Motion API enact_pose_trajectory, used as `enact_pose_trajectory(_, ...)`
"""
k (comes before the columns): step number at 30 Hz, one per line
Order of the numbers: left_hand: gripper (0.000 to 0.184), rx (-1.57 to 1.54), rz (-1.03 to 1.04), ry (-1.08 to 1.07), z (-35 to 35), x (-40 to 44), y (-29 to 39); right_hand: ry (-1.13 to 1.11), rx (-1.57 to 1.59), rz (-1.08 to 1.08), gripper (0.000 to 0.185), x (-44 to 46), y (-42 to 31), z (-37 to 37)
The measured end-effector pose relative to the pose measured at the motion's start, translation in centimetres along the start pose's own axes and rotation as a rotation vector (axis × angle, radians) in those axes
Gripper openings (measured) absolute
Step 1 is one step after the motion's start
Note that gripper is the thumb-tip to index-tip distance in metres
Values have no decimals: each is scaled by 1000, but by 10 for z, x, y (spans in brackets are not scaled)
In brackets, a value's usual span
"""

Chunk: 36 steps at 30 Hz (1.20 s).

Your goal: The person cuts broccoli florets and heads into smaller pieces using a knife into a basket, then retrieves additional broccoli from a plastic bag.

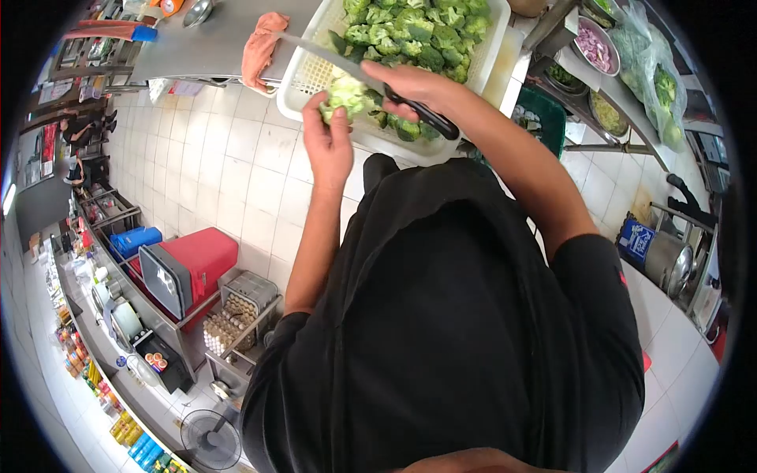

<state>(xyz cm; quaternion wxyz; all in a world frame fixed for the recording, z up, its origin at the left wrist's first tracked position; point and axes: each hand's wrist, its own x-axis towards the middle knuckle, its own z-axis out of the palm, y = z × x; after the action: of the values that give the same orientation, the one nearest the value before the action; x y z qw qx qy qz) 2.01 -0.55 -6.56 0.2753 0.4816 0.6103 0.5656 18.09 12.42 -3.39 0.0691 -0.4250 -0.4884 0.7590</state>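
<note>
My left hand (330, 140) grips a pale green piece of broccoli (347, 96), stem side showing, above the near edge of a white plastic basket (290, 93). In my right hand (410, 88) is a knife with a black handle (430, 118); its long blade (315, 49) points up and to the left, passing just above the held piece. Many cut broccoli florets (418, 35) fill the basket's far part, and a few more lie under my hands. Whether the blade touches the held piece I cannot tell.
An orange cloth (262, 49) lies on the steel table (213, 39) left of the basket. To the right are a green bin (548, 118), a bowl of chopped purple onion (594, 46) and a plastic bag of greens (658, 79). Two people (76, 134) are far left.
</note>
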Motion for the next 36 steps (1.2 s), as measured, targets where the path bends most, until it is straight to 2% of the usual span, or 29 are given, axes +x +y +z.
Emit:
enact_pose_trajectory(2,36,-37,16,127,-17,7,-5,50,79,-2,70,-20,7,-9)
enact_pose_trajectory(4,39,64,2,177,-37,11,-11,40,129,-17,74,-48,12,-23)
enact_pose_trajectory(7,39,3,-20,183,-44,17,-7,104,229,23,77,-74,27,-48)
enact_pose_trajectory(9,40,-57,-22,158,-35,20,-5,228,309,18,73,-92,27,-52)
enact_pose_trajectory(13,40,-177,-69,32,-3,26,9,296,433,-89,55,-127,44,-71)
enact_pose_trajectory(17,40,-214,-86,-171,37,27,32,387,455,-161,48,-167,64,-88)
enact_pose_trajectory(20,41,-220,-31,-316,75,27,44,465,448,-246,45,-199,83,-94)
enact_pose_trajectory(22,43,-217,6,-443,107,25,51,580,393,-245,59,-221,90,-95)
enact_pose_trajectory(24,44,-123,53,-548,133,25,60,597,522,-274,46,-241,113,-106)
enact_pose_trajectory(29,49,-83,209,-812,214,13,80,747,588,-372,52,-291,136,-117)
enact_pose_trajectory(31,53,-12,303,-911,242,10,80,796,583,-413,60,-302,140,-120)
enact_pose_trajectory(34,59,89,545,-907,268,11,69,858,575,-315,66,-310,157,-128)
enact_pose_trajectory(36,55,68,593,-852,262,18,62,880,557,-339,67,-308,160,-127)
